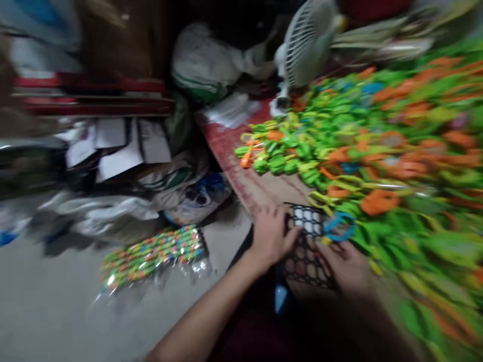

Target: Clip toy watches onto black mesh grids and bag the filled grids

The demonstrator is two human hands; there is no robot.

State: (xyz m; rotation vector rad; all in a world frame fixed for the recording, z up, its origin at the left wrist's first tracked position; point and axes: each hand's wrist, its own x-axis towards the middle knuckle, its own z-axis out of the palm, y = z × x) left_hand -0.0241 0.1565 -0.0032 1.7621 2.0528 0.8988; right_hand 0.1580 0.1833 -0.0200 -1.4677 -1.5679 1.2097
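Observation:
A black grid with round holes lies in front of me at the table's near edge, with white showing through some upper holes. My left hand rests on the grid's left edge, thumb stretched over it and fingers apart. At the grid's right side, my right hand is closed, with a blue plastic loop at its fingertips. A small yellow piece shows beside those fingers. Blur hides the exact grip. Close to the right hand spreads a big heap of green, orange and yellow plastic pieces, many strap-like.
A white fan stands at the back of the red-edged table. On the floor at left lies a clear bag of colourful pieces. White sacks, plastic bags and open cartons crowd the left and back.

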